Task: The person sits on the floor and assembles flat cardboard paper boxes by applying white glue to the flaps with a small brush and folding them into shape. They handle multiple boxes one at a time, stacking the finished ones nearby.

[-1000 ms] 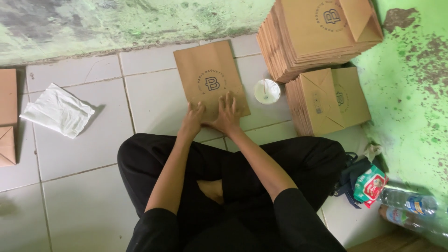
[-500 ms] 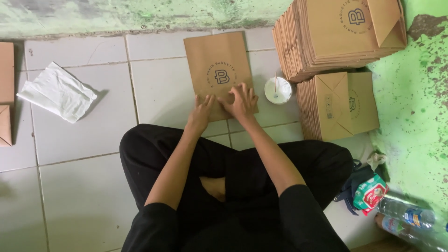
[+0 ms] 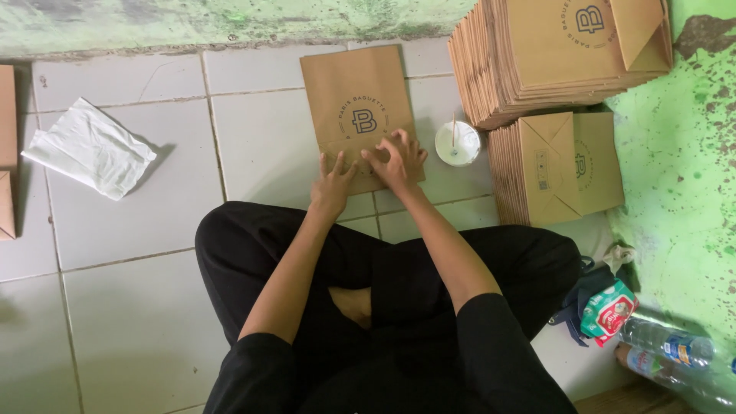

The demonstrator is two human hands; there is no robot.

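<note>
White tiles [image 3: 138,222]; flat brown paper bag [image 3: 356,100].

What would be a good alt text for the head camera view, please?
A seated person presses the left hand and right hand on the bottom edge of a flat brown paper bag on a tiled floor. Stacks of bags stand to the right.

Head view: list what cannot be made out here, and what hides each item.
- Near edge of the brown paper bag: covered by the left hand and right hand.
- Contents of the small white cup: too small to tell.
- Upper bag stack: cut off by the top edge.
- Plastic bottles: cut off by the right edge.
- Brown pieces at far left: cut off by the left edge.
</note>
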